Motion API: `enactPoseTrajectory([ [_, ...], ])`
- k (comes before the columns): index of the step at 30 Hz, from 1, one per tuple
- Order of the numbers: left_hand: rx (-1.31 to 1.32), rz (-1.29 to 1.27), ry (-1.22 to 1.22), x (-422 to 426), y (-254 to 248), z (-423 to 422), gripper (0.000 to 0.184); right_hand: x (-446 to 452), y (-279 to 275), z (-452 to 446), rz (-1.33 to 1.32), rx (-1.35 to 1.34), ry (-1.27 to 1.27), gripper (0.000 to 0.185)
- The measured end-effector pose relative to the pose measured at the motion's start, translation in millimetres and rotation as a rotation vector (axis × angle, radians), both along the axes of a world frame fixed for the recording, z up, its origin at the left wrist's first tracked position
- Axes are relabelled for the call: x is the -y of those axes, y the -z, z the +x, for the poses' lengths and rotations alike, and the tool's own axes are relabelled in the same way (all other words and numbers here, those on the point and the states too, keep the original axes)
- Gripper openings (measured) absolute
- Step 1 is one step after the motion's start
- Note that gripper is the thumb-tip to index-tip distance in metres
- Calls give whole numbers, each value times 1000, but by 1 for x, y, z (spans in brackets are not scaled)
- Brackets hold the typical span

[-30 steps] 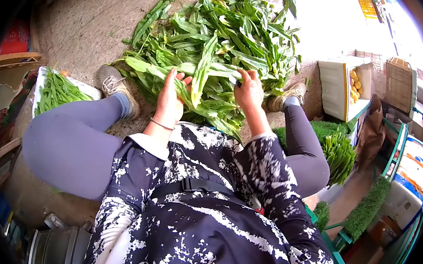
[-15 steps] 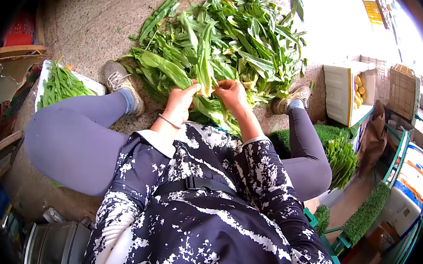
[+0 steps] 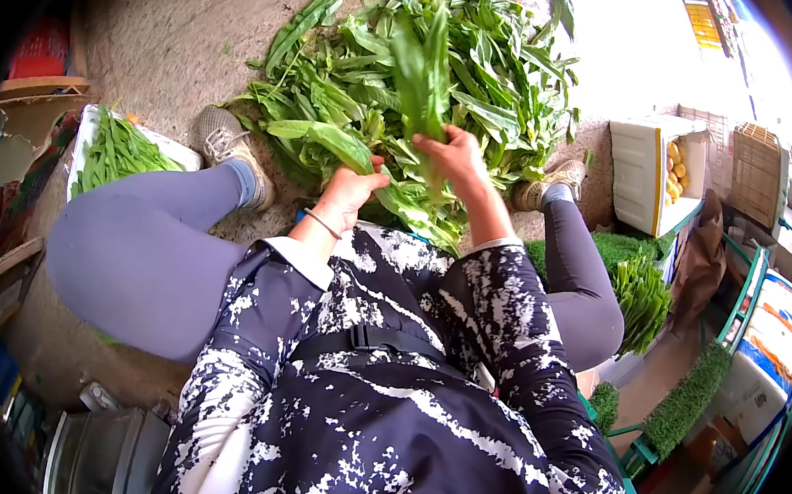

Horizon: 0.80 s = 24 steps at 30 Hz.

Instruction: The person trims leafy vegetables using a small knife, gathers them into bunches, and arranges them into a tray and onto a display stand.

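A big heap of long green leaves [image 3: 506, 117] lies on the floor between my feet. My right hand [image 3: 461, 164] pinches the base of some upright leaves [image 3: 424, 75], lifted over the heap and slightly blurred by motion. Lower and to the left, my left hand [image 3: 352, 193] has its fingers closed at the end of a broad pale-green leaf [image 3: 316, 136] that points left. More loose leaves [image 3: 421, 217] lie just below and between both hands, close to my body.
On the left, a white foam box [image 3: 178, 151] holds slender greens [image 3: 122, 156]. To the right stand another white foam box [image 3: 635, 177] with yellow produce [image 3: 675, 170], a wicker basket [image 3: 757, 176], and bunched greens [image 3: 640, 301] near my knee. My shoes [image 3: 237, 158] flank the heap.
My right hand has moved up and right, away from my left hand, carrying leaves with it. The left hand has shifted slightly right and down, keeping hold of its leaf.
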<state>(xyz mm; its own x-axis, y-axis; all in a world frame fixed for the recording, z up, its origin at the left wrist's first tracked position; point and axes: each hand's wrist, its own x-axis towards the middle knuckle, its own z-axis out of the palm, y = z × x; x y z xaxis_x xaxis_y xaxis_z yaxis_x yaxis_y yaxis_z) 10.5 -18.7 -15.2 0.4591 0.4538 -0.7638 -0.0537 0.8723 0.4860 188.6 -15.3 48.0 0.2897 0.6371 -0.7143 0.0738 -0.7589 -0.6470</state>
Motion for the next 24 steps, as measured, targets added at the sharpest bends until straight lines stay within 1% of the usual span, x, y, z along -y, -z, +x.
enactPoseTrajectory([
  [1, -48, -54, 17, 1, 4, -1, 34, 0, -2, 7, 12, 10, -1, 29],
  [2, -149, -100, 67, 2, 8, -1, 32, 2, -6, 15, 39, 32, -33, 29],
  [3, -150, -102, 70, 2, 8, -2, 32, 4, -11, 22, 69, 56, -64, 29],
  [5, -109, -174, -77, 1, 9, -1, 30, 15, -3, 41, 84, 114, -171, 29],
  [7, -128, -100, -83, -7, 1, 1, 31, 24, -10, 45, 69, 177, -235, 28],
  [9, -135, -34, -94, -13, -2, -3, 28, 31, -17, 47, -11, 360, -469, 28],
  [10, -103, -38, -152, -14, -4, -3, 28, 35, -15, 44, 21, 365, -505, 31],
  [11, -106, -38, -147, -16, -6, -3, 28, 40, -15, 41, -32, 260, -485, 32],
  [13, -126, -67, -189, -20, -12, -3, 28, 46, -5, 32, -92, 189, -544, 30],
  [14, -113, -65, -209, -20, -14, -3, 30, 51, -2, 28, -73, 105, -541, 29],
  [15, -114, -63, -209, -20, -11, -3, 30, 50, -3, 22, -128, -12, -523, 28],
  [17, -102, 19, -268, -20, -3, -4, 30, 52, -6, 5, -165, -160, -456, 28],
  [18, -107, 69, -342, -19, -3, -3, 24, 48, -12, -1, -196, -147, -507, 29],
  [19, -105, 72, -346, -19, -3, -2, 24, 46, -16, -8, -162, -163, -521, 26],
  [21, -76, -4, -461, -22, -6, -1, 24, 50, -5, -18, -72, -195, -460, 24],
  [22, -41, -95, -518, -25, -9, 0, 26, 48, -12, -24, -44, -207, -394, 22],
  [23, 109, -132, -576, -23, -14, 2, 36, 50, -4, -25, 40, -232, -379, 23],
  [24, 88, -152, -520, -22, -15, 1, 45, 49, -1, -27, 50, -195, -434, 23],
])
